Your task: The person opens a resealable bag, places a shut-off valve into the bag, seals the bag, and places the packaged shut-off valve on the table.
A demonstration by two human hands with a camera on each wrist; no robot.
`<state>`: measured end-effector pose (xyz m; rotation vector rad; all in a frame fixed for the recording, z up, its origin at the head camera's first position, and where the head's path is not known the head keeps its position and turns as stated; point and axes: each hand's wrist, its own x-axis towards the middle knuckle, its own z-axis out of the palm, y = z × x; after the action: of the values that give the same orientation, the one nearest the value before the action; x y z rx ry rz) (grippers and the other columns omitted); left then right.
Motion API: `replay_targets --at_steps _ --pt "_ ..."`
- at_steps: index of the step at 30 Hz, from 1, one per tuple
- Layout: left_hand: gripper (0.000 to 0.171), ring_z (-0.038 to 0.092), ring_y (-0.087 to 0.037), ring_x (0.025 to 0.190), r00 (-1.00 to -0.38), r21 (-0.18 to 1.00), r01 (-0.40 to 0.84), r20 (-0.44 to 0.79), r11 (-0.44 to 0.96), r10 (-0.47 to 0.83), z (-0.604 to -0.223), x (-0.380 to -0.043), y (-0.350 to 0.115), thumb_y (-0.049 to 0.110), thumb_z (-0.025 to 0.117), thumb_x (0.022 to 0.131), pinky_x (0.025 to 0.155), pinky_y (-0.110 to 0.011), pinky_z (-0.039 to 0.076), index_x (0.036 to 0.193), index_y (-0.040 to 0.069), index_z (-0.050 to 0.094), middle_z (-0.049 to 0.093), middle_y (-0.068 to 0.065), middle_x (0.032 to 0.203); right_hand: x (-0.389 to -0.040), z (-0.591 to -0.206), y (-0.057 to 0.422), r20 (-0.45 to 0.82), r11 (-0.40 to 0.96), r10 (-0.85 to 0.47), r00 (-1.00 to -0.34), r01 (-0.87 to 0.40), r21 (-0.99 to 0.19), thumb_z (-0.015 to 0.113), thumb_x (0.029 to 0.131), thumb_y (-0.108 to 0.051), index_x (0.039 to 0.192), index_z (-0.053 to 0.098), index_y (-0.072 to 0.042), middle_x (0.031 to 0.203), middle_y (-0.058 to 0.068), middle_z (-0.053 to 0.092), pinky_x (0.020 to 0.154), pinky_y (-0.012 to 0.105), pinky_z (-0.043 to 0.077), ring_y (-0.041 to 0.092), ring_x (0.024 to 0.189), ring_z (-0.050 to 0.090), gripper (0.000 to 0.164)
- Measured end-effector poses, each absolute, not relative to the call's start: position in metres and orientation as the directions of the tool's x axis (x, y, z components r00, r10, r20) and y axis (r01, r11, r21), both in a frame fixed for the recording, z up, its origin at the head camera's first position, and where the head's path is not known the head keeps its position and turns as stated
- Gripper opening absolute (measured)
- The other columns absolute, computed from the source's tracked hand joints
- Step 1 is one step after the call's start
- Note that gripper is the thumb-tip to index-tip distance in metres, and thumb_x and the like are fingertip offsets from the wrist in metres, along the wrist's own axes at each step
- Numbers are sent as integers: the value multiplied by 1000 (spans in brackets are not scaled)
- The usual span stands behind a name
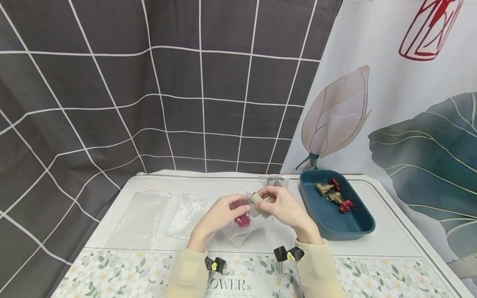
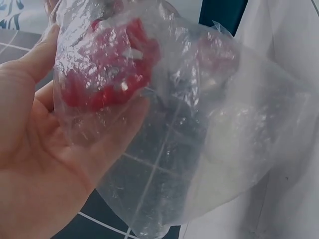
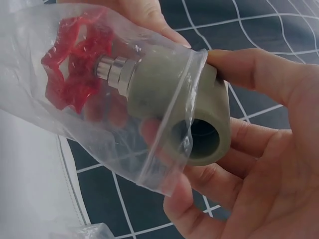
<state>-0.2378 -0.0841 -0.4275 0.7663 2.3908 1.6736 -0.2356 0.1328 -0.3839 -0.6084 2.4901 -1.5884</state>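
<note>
A valve (image 3: 214,114) with a thick grey-green body and a red handwheel (image 3: 77,64) lies partly inside a clear zip bag (image 3: 164,144). The body's round open end pokes out of the bag's mouth, while the handwheel stays under the plastic. My right hand (image 1: 285,207) grips the valve's body at that end, its thumb and fingers on opposite sides. From the other side my left hand (image 1: 223,211) holds the bag near the handwheel, as the left wrist view shows. The bag's loose lower part hangs below both hands.
At the right stands a blue tray (image 1: 344,236) holding brass valves (image 1: 329,192) with red handwheels. Flat clear bags (image 1: 139,217) lie on the white table at the left. Behind my right hand is a small bag (image 1: 275,181) with a metal-looking piece inside.
</note>
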Motion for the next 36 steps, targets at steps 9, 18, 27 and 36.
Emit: replay_targets --at_steps 9,18,27,36 --pt "25 67 -12 94 -878 911 332 203 247 433 -425 -235 -81 30 65 96 84 -30 54 115 14 67 70 4 99 -235 -385 131 93 356 -409 -908 -253 -900 72 87 -10 113 64 4 90 9 68 61 32 54 20 75 64 30" --pt "34 64 -23 109 -892 925 323 225 203 391 -424 -236 -79 28 65 96 94 -34 51 124 7 64 68 -8 117 -235 -383 131 127 320 -444 -887 -289 -902 72 90 -11 114 66 3 97 11 69 64 29 53 21 78 65 29" --pt "41 67 -27 103 -919 955 255 192 148 343 -424 -237 -79 26 65 96 88 -35 54 126 -1 59 66 -17 116 -237 -384 131 157 299 -441 -884 -309 -903 64 96 -11 115 68 1 114 13 68 86 33 53 21 96 66 23" --pt "35 69 -29 96 -927 968 237 200 82 318 -423 -237 -76 17 64 96 81 -32 57 122 -6 60 68 -21 111 -233 -377 154 89 409 -397 -913 -263 -874 70 92 -28 127 59 -3 108 10 65 86 39 51 23 99 62 44"
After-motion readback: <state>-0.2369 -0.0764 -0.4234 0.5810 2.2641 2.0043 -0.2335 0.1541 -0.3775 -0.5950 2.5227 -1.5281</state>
